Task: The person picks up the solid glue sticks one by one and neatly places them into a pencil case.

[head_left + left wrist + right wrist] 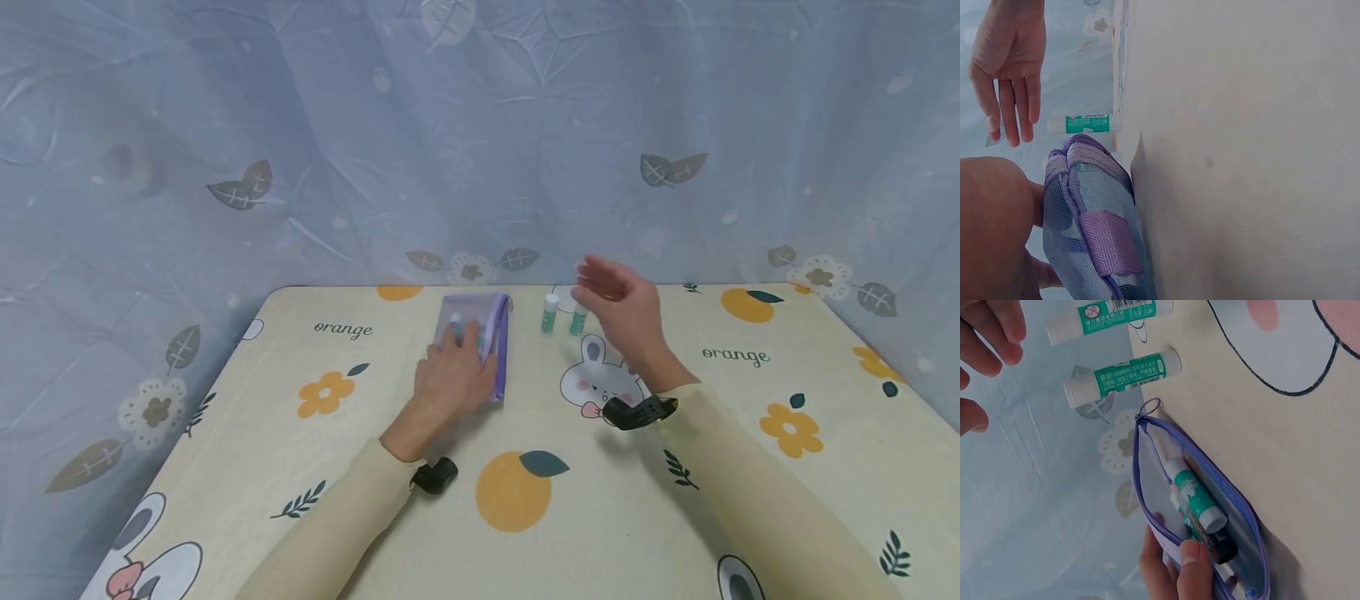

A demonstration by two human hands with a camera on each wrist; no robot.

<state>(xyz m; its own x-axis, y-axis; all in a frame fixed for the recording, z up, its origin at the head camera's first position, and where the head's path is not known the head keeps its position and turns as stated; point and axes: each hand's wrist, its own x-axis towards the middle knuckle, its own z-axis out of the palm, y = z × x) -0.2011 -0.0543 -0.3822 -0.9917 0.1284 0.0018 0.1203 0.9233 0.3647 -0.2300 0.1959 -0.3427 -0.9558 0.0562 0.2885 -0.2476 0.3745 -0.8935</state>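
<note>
A mesh zipper pouch (pixel 502 367) with purple edging lies on the table, its mouth gaping in the right wrist view. My left hand (pixel 453 371) grips its side, the thumb (pixel 1194 569) over the zipper edge and fingers outside. Inside the pouch are a green-and-white glue stick (pixel 1196 497) and a slim stick-like thing with a black end (pixel 1225 551). To the right of the pouch, two glue sticks (pixel 550 315) (pixel 1129 378) stand upright side by side. My right hand (pixel 622 304) is raised beside the right one, fingers extended, holding nothing.
A patterned cloth with oranges, flowers and rabbits covers the table (pixel 630 517). Behind its far edge hangs a blue-grey patterned curtain (pixel 480 167). Each wrist wears a black camera band (pixel 637 412).
</note>
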